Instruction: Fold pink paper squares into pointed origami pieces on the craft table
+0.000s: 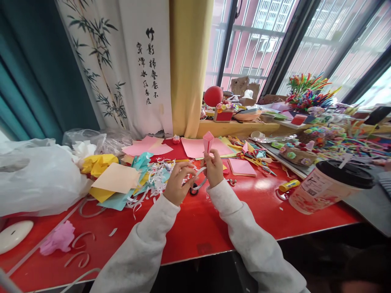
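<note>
My right hand [214, 167] pinches a folded pink paper piece [208, 140], which stands upright above my fingertips with its pointed end down. A thin white paper strip [200, 171] loops between my two hands over the red table. To its left, my left hand [179, 182] has its fingers closed on the strip's other side. Just below the strip lies a dark ring-shaped item [194, 189], perhaps a tape roll or a scissors handle, partly hidden. A stack of pink square paper [242, 167] rests right of my right hand.
Coloured paper sheets [116, 178] and white paper shreds [157, 177] lie on the left beside a plastic bag [39, 175]. On the right stand a lidded cup [326, 191] and a yellow glue stick [289, 186]. Craft supplies [311, 95] crowd the windowsill.
</note>
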Demonstrator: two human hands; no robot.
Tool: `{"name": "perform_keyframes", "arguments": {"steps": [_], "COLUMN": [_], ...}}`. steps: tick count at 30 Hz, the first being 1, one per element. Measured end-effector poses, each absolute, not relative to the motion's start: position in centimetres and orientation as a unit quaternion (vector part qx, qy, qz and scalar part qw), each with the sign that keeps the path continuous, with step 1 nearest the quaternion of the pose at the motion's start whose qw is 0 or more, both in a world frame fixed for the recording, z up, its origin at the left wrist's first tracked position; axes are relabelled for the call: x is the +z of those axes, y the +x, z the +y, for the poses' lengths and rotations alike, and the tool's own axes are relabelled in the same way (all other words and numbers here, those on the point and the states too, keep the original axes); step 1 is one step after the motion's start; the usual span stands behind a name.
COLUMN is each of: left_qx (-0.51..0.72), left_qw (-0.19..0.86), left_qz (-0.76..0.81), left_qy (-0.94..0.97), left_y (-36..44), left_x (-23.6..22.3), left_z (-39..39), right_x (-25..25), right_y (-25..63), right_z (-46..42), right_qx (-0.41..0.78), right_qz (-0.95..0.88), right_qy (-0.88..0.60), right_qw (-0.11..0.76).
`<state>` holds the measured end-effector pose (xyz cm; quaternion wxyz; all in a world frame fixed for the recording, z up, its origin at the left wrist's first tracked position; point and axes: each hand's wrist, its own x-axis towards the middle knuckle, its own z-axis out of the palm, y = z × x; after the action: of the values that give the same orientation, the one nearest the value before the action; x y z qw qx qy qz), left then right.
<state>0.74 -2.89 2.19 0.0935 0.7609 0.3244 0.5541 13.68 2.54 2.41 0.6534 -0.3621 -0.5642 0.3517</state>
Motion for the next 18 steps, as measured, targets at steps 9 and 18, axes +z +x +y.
{"name": "perform_keyframes", "arguments": {"steps": [9, 18], "left_qx": [0.552, 0.603], "left_qw": [0.129, 0.324], "left_qz": [0.323, 0.344], "left_qy": [0.758, 0.643], "left_y": [0.4, -0.3], "left_x": [2.8, 2.1], "left_z": [-3.5, -1.9], "right_x": [1.4, 1.3], "right_y": [13.2, 13.8], "right_z": [3.0, 3.6], "right_qx": [0.431, 0.391], "right_qz": [-0.6, -0.638], "right_qy": [-0.385, -0.394], "right_qw": [0.554, 0.534]}}
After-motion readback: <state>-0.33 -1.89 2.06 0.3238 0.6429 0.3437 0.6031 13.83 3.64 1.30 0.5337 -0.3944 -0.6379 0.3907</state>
